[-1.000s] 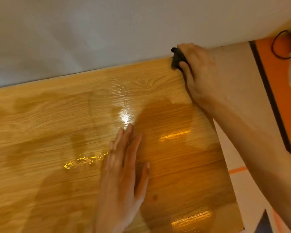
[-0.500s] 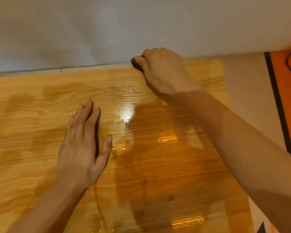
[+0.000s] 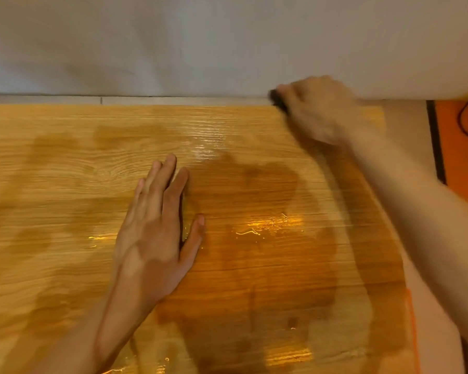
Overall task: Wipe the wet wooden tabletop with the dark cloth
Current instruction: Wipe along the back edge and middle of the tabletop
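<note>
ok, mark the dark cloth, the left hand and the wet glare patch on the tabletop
dark cloth (image 3: pixel 277 101), head view, exposed edge beyond the fingers
left hand (image 3: pixel 153 238), head view, back of the hand
wet glare patch (image 3: pixel 268 225), head view, bright reflection

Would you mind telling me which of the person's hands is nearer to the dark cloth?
The right hand: it is closed over the dark cloth at the far edge of the tabletop, against the wall. The left hand lies flat mid-table, well short of it.
</note>
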